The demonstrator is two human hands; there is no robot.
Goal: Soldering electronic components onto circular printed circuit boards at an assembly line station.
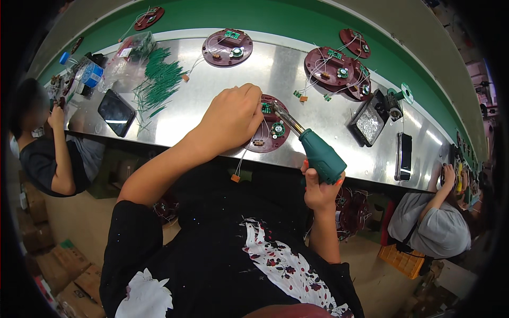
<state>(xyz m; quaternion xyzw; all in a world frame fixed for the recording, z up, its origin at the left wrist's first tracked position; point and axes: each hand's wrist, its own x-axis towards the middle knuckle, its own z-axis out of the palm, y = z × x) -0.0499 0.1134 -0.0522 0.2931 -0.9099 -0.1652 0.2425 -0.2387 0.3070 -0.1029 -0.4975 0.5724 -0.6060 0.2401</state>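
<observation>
Round dark-red fixture (268,132) sat at near edge of steel bench (185,106); bare metal around it. Left hand (233,116) pressed fixture, fingers curled. Right hand (319,191) gripped green soldering iron (318,153), tip on fixture.

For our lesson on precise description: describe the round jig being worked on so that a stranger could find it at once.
Start at the long shiny steel bench below the green belt. At its near edge, centre, lies a dark red round plastic jig carrying small green circuit boards. Unlike the other red jigs, the left hand covers it and a green-handled soldering iron, in the right hand, points at it.
</observation>
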